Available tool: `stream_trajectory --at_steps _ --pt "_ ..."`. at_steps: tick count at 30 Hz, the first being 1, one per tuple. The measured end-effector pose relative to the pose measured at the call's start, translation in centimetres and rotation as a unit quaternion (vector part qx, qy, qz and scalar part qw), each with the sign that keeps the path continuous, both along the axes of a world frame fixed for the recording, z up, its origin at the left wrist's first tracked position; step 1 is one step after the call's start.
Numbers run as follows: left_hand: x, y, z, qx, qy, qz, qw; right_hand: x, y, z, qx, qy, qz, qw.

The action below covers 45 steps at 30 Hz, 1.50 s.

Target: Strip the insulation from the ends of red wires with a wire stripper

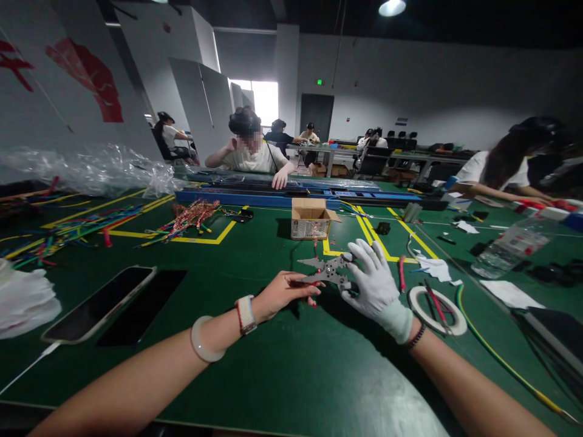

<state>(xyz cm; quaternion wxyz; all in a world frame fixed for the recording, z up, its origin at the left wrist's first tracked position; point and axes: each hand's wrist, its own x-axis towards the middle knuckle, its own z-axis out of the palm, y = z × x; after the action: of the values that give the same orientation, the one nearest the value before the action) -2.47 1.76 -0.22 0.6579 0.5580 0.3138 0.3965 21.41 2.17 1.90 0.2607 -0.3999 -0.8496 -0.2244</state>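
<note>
My bare left hand [288,291] is closed in a pinch in front of me, beside the jaws of a grey wire stripper [334,270]. A bit of red wire [311,301] shows at its fingertips; the rest is mostly hidden by the fingers and the tool. In a white glove, my right hand [372,284] holds the stripper by its handles, with the jaws spread and pointing left. Just beyond the tool stands an open cardboard box [310,227]. Right of the glove lies a short red wire piece [402,274].
Two dark phones [102,303] lie at left. Bare copper strands [195,215] and coloured wires [91,227] are heaped farther back. A white tape ring [412,297], a green-yellow cable [489,358] and a plastic bottle [510,246] are at right. A co-worker [248,152] sits opposite.
</note>
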Motion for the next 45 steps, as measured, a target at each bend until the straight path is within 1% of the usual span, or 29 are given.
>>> stream_trajectory --at_steps 7,11,16,21,26,28,31,34,36,38,41,45 --pt "0.1 -0.3 0.4 0.005 0.013 0.003 1.000 -0.7 -0.1 0.0 -0.004 0.002 -0.015 1.000" --pt "0.1 -0.3 0.3 0.001 0.001 0.000 1.000 -0.6 0.2 -0.2 0.000 -0.006 -0.011 1.000" --pt "0.1 -0.2 0.3 -0.013 0.005 0.024 1.000 -0.4 0.4 -0.2 0.006 -0.034 -0.014 0.999" --pt "0.3 -0.2 0.5 -0.022 0.003 0.045 0.999 -0.2 0.7 -0.2 0.003 -0.041 0.016 0.999" --pt "0.4 -0.3 0.5 -0.036 -0.002 0.047 0.998 -0.1 1.1 -0.8 0.007 -0.026 0.058 0.998" --pt "0.3 -0.3 0.5 -0.042 0.006 0.045 0.998 -0.1 1.1 -1.1 -0.013 -0.010 0.059 0.998" --pt "0.3 -0.2 0.6 -0.042 0.015 0.041 0.998 -0.4 0.9 -1.2 -0.075 0.034 0.062 0.995" --pt "0.3 -0.1 0.6 -0.028 0.015 0.046 0.998 -0.6 0.5 -0.9 -0.160 0.099 0.059 0.980" --pt "0.3 -0.1 0.6 -0.021 0.014 0.055 0.998 -0.6 0.3 -0.7 -0.202 0.143 0.049 0.968" --pt "0.3 -0.1 0.5 -0.016 0.010 0.067 0.998 -0.5 0.3 -0.5 -0.222 0.170 0.044 0.959" --pt "0.3 -0.1 0.6 -0.003 -0.004 0.089 0.996 -0.1 0.5 -0.4 -0.229 0.189 0.043 0.954" --pt "-0.1 0.2 1.7 0.024 -0.073 0.166 0.983 0.4 1.1 0.2 -0.234 0.241 0.017 0.942"
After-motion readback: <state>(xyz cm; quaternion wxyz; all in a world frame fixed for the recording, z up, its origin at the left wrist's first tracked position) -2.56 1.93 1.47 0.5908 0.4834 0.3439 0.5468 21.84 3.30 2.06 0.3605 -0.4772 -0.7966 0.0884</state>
